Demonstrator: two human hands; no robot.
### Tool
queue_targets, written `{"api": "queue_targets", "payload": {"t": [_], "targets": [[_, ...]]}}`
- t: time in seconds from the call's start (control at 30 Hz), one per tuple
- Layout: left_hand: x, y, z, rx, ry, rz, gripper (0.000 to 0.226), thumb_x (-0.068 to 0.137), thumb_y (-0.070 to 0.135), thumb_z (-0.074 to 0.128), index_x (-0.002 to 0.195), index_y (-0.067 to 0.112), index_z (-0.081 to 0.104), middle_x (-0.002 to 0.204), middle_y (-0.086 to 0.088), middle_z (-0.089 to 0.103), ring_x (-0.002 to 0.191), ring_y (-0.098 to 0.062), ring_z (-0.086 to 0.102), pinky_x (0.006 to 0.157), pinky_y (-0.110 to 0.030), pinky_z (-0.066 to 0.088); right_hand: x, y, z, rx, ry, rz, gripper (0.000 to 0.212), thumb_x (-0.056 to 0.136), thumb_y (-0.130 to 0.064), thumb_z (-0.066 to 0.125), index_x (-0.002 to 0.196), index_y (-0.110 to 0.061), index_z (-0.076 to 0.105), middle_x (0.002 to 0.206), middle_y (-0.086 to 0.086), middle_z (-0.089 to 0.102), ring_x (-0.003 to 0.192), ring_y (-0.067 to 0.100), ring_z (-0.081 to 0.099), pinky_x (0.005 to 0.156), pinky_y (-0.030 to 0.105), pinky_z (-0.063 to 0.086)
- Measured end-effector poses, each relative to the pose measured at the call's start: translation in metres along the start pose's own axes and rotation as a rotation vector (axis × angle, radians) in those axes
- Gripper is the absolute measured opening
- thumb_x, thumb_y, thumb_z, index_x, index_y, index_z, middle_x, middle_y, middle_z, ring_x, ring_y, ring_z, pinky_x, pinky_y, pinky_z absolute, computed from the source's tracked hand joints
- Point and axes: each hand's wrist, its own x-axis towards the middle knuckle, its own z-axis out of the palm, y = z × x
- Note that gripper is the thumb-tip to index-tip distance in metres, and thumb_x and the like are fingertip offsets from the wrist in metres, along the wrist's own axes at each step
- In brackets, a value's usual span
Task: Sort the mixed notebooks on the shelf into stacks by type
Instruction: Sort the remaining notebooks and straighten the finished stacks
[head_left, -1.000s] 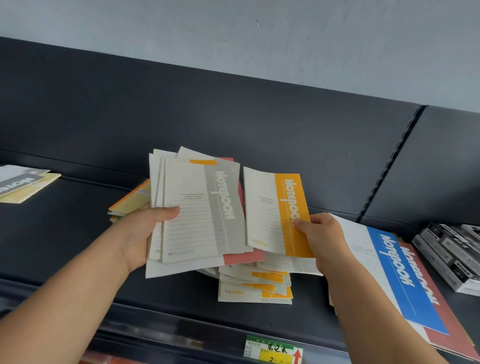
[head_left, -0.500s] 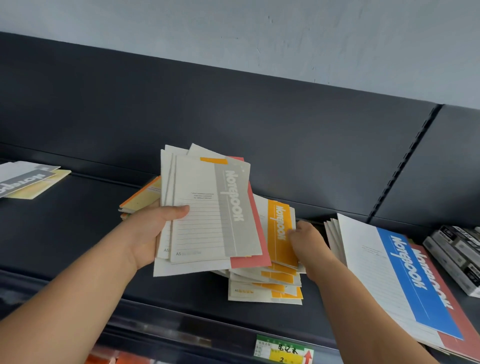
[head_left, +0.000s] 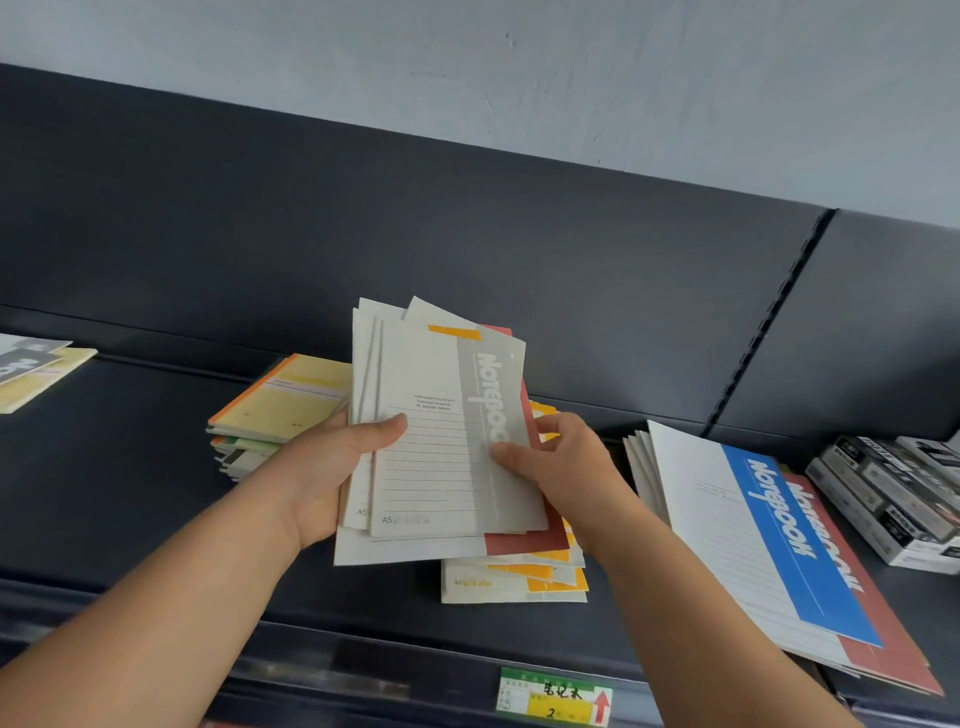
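My left hand (head_left: 332, 467) holds a fan of several notebooks above the dark shelf (head_left: 130, 483). The top one is a grey-striped notebook (head_left: 441, 441); a red-striped one (head_left: 530, 540) and an orange-striped one peek out behind it. My right hand (head_left: 556, 467) pinches the right edge of the grey-striped notebook, thumb on its cover. Under the fan lies a stack of orange-striped notebooks (head_left: 519, 582), partly hidden. A pile of larger notebooks topped by a blue-striped one (head_left: 769, 540) lies to the right.
A stack of yellow and green notebooks (head_left: 280, 400) sits behind my left hand. Grey and yellow notebooks (head_left: 36, 369) lie at the far left. Black-and-white boxes (head_left: 893, 493) stand at the far right. A price label (head_left: 556, 699) marks the shelf's front edge.
My right hand laid the orange-striped notebook on the orange stack, let go, then rose and took the right edge of the grey-striped notebook. My left hand kept its fan.
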Motion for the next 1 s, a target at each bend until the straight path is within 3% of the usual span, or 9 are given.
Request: {"api": "queue_targets", "payload": {"t": [0.1, 0.27, 0.43, 0.6, 0.8, 1.0], "targets": [[0.001, 0.0, 0.0, 0.001, -0.017, -0.01, 0.032, 0.093, 0.019, 0.059, 0.124, 0.021, 0.062, 0.107, -0.008, 0.075, 0.102, -0.03, 0.069, 0.078, -0.045, 0.055, 0.0, 0.002, 0.0, 0.01, 0.064, -0.018, 0.053, 0.083, -0.035, 0.077, 0.126, -0.023, 0.049, 0.11, -0.002, 0.065, 0.093, 0.021, 0.068, 0.078, 0.044, 0.061], [0.0, 0.002, -0.008, -0.006, -0.063, -0.065, 0.034, 0.096, 0.005, 0.039, 0.12, 0.012, 0.062, 0.107, -0.012, 0.074, 0.103, -0.033, 0.067, 0.078, -0.045, 0.051, 0.002, 0.006, 0.004, 0.048, 0.103, -0.05, 0.037, 0.087, -0.029, 0.073, 0.118, -0.025, 0.052, 0.109, -0.002, 0.066, 0.093, 0.021, 0.068, 0.078, 0.043, 0.061], [0.004, -0.001, -0.013, 0.092, 0.002, 0.022, 0.044, 0.097, -0.006, 0.045, 0.127, 0.022, 0.059, 0.116, -0.009, 0.071, 0.108, -0.033, 0.065, 0.088, -0.05, 0.052, 0.006, 0.012, 0.009, 0.09, 0.13, -0.054, 0.03, 0.09, -0.026, 0.07, 0.114, -0.024, 0.053, 0.111, -0.001, 0.067, 0.096, 0.022, 0.068, 0.083, 0.048, 0.06], [0.003, -0.003, -0.015, 0.105, 0.104, 0.098, 0.04, 0.092, -0.007, 0.055, 0.118, 0.022, 0.064, 0.112, -0.007, 0.072, 0.104, -0.031, 0.067, 0.089, -0.051, 0.053, 0.014, 0.015, 0.008, 0.097, 0.143, -0.084, 0.025, 0.091, -0.024, 0.068, 0.109, -0.026, 0.051, 0.107, -0.004, 0.066, 0.092, 0.017, 0.064, 0.078, 0.039, 0.058], [0.003, 0.0, -0.021, 0.099, 0.15, 0.144, 0.038, 0.092, -0.007, 0.055, 0.115, 0.023, 0.064, 0.112, -0.006, 0.072, 0.103, -0.03, 0.067, 0.085, -0.048, 0.054, 0.027, 0.023, 0.004, 0.117, 0.218, -0.072, 0.031, 0.089, -0.02, 0.071, 0.116, -0.02, 0.055, 0.105, -0.003, 0.067, 0.092, 0.019, 0.065, 0.078, 0.04, 0.057], [-0.001, 0.006, -0.041, 0.08, 0.164, 0.164, 0.043, 0.093, -0.008, 0.053, 0.118, 0.025, 0.063, 0.113, -0.004, 0.072, 0.103, -0.027, 0.066, 0.079, -0.043, 0.054, 0.047, 0.038, -0.009, 0.033, 0.365, -0.054, 0.031, 0.086, -0.016, 0.073, 0.113, -0.013, 0.057, 0.097, -0.002, 0.065, 0.083, 0.013, 0.061, 0.058, 0.026, 0.046]]}}
